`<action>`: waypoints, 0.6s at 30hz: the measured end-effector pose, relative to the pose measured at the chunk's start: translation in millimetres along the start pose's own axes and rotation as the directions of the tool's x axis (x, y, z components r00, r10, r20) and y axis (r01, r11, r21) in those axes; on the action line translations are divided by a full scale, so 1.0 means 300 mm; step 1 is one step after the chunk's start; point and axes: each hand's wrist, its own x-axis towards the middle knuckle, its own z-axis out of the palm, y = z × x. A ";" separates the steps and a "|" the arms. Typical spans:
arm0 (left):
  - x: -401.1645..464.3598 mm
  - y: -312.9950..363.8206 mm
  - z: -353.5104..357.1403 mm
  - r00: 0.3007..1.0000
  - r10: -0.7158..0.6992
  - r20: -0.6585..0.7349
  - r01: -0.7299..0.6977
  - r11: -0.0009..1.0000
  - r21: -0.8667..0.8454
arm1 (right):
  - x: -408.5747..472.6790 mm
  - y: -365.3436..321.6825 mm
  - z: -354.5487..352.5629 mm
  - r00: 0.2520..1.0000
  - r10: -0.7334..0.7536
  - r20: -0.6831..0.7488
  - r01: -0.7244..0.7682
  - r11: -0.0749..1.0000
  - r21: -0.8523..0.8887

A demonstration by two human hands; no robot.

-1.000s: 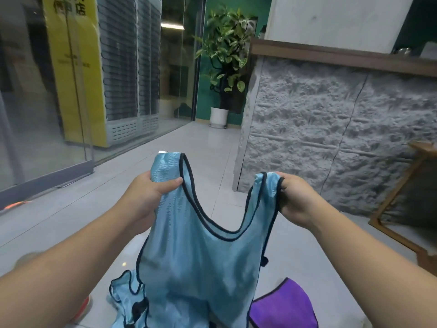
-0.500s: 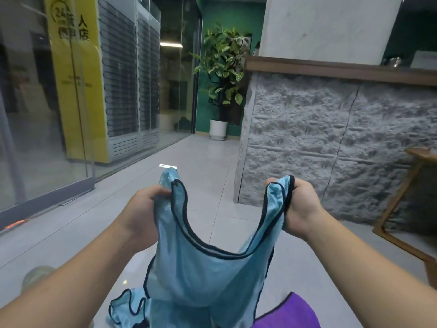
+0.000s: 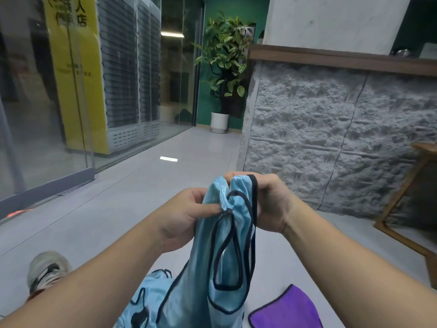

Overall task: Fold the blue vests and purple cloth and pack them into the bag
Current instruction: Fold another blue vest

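Here, the left hand (image 3: 182, 216) and right hand (image 3: 269, 202) meet in mid-air, fingers clamped on the two shoulder straps of a light-blue vest (image 3: 220, 268), which hangs doubled lengthwise with its dark-trimmed neck loop facing the camera. A second blue vest (image 3: 144, 301) lies crumpled below it, and the purple cloth (image 3: 286, 311) lies on the grey floor (image 3: 106, 209) at lower right.

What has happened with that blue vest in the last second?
The left hand and right hand came together, bringing the two shoulder straps of the blue vest side by side, so it now hangs folded in half lengthwise. Both hands kept their grip throughout. The purple cloth and the other blue vest stayed below.
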 end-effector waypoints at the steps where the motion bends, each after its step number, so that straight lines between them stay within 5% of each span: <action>1: 0.000 0.002 -0.001 1.000 0.005 0.003 -0.005 1.000 0.013 | -0.001 -0.006 -0.013 1.000 0.007 0.021 -0.007 0.999 -0.041; 13: 0.015 -0.003 -0.011 1.000 -0.011 0.011 0.010 0.998 0.065 | 0.013 0.019 0.008 0.993 0.033 -0.111 -0.062 0.961 -0.269; 16: 0.020 0.004 -0.009 0.996 0.010 -0.091 -0.005 0.998 0.059 | 0.020 0.017 0.010 0.980 -0.035 -0.194 -0.020 0.962 -0.274; 18: 0.038 0.000 -0.014 0.945 0.129 -0.299 -0.084 0.984 0.159 | 0.027 0.014 0.005 0.959 -0.119 -0.258 0.044 0.960 -0.277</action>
